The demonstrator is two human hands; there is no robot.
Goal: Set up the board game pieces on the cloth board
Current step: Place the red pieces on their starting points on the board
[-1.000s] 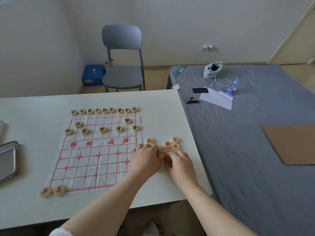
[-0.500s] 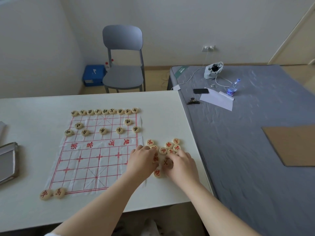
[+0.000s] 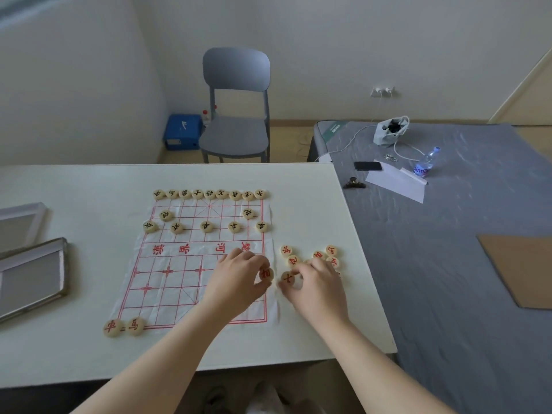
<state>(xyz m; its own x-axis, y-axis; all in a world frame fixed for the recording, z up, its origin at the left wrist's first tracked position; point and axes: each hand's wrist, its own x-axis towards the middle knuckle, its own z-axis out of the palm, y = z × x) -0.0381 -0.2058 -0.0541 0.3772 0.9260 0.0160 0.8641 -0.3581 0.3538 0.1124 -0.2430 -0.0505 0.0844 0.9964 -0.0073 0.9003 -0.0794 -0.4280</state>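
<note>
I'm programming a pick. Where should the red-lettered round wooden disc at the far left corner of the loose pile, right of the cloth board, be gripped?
Pinch the pale round wooden disc by its rim from straight above, fingers on its free left and right edges: it lies flat on the white table, and a neighbouring disc crowds its near side.

Cloth board [image 3: 167, 297]: thin white fabric, creased, matt, red print. Pieces [image 3: 206, 226]: pale wood-look discs, smooth, faint sheen. Table [image 3: 89, 354]: white, matt, smooth. Chair [image 3: 236, 70]: grey matt plastic.
</note>
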